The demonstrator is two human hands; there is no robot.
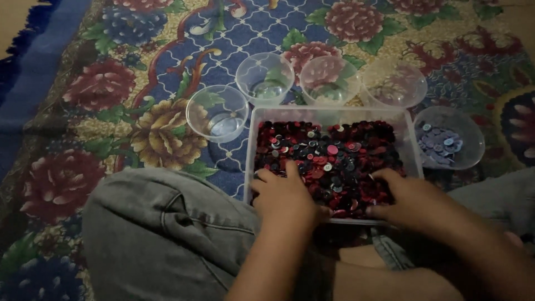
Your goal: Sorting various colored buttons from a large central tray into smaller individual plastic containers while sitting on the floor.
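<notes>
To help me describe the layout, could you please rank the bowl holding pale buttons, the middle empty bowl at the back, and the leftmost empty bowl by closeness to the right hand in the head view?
From the right hand:
1. Bowl with pale buttons, just beyond it on the right.
2. Middle empty bowl, behind the tray.
3. Leftmost empty bowl, across on the left.

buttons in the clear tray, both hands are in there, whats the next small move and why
Probably pinch a single pale button with the right hand and lift it out. Both it and the left hand rest flat in the mixed red and dark buttons, gripping nothing clearly, while only the right bowl holds pale buttons.
</notes>
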